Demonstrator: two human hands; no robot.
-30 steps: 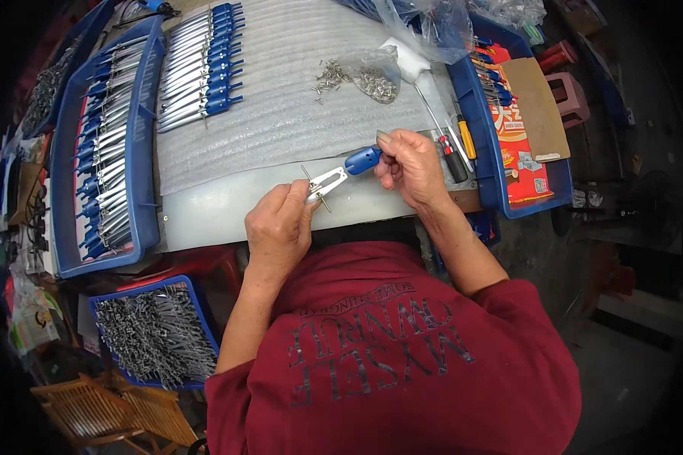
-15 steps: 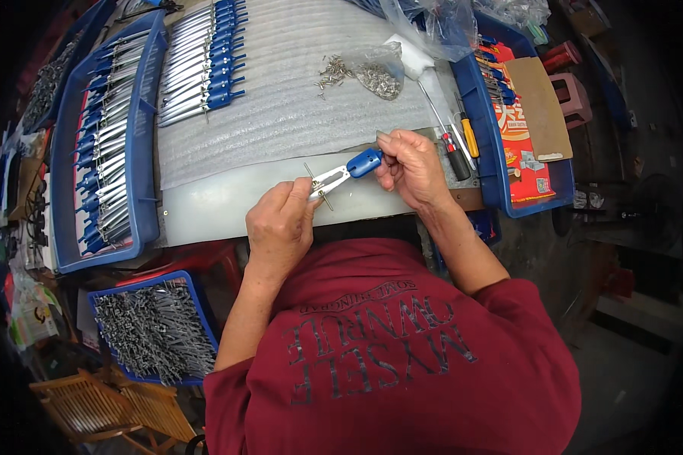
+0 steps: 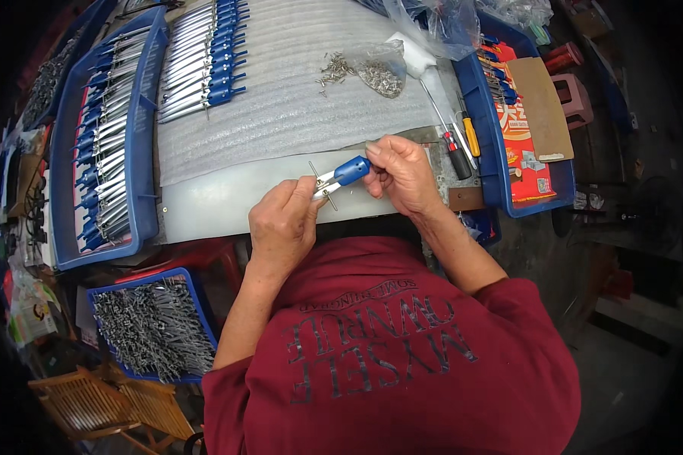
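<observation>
A silver drawing compass (image 3: 327, 186) with a thin cross-screw is held above the white board at the table's near edge. Its legs are pinched in my left hand (image 3: 281, 224), fingers closed round them, so the leg tips are hidden. Over its top sits a blue plastic head (image 3: 351, 171). The thumb and fingers of my right hand (image 3: 404, 176) close on the narrow end of that head.
Finished-looking compasses lie in a row (image 3: 205, 68) on foam sheet (image 3: 281, 129) and in a left blue tray (image 3: 146, 144). Small screws (image 3: 334, 70), screwdrivers (image 3: 457, 155) and another blue tray (image 3: 501, 178) are beyond and right. Grey metal parts (image 3: 155, 326) fill a lower bin.
My right hand has moved left toward my left hand. The blue head now sits further down over the compass legs, covering more of them.
</observation>
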